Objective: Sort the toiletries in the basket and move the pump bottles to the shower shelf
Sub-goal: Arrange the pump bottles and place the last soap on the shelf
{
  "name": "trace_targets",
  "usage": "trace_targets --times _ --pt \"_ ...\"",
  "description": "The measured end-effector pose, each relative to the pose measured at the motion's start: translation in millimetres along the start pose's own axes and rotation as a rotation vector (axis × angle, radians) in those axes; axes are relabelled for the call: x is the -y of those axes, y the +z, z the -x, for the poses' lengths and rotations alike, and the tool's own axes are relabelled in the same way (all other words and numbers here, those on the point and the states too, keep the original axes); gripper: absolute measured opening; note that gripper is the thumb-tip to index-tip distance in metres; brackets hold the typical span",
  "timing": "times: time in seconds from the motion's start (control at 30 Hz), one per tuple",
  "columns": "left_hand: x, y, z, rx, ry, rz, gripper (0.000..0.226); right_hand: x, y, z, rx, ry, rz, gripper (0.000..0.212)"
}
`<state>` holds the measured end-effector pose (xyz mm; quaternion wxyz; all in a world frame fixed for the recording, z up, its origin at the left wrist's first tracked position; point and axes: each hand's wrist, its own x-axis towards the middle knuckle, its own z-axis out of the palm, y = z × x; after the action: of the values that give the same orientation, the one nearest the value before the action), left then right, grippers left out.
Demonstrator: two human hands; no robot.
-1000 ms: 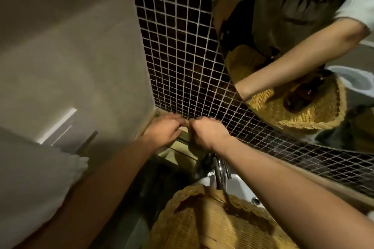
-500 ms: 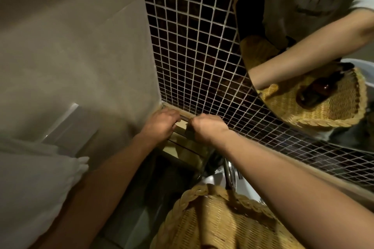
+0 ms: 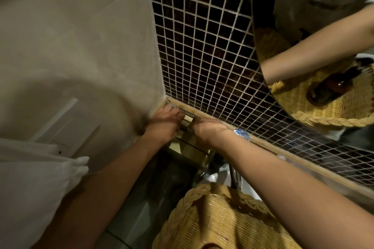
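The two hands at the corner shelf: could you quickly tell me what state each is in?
Left hand: fingers curled on the shelf's wire rail.
Right hand: curled at the same rail; what it holds cannot be told.

No legible text anywhere.

Two bare forearms reach forward and away from the camera, converging so the hands sit close together, nearly side by side. The left hand (image 3: 164, 125) shows its back, fingers curled forward and downward. The right hand (image 3: 208, 130) also shows its back, knuckles up, fingers curled under and hidden. A white sleeve covers the left upper arm.
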<state>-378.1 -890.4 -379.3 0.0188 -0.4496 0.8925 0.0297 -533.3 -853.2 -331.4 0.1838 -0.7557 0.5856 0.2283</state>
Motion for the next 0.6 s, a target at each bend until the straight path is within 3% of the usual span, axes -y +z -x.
trace_targets --times 0.13,0.3,0.6 --pt "-4.1 7.7 9.0 0.089 0.041 -0.076 0.046 2.4 5.0 -4.3 0.007 -0.020 -0.024 0.038" --pt "-7.5 12.1 12.2 0.086 0.063 -0.184 0.053 5.8 10.5 -4.0 -0.037 -0.047 -0.033 0.037" --pt "-2.6 20.9 13.6 0.107 0.045 -0.155 0.064 3.9 19.4 1.0 -0.090 -0.070 -0.109 0.034"
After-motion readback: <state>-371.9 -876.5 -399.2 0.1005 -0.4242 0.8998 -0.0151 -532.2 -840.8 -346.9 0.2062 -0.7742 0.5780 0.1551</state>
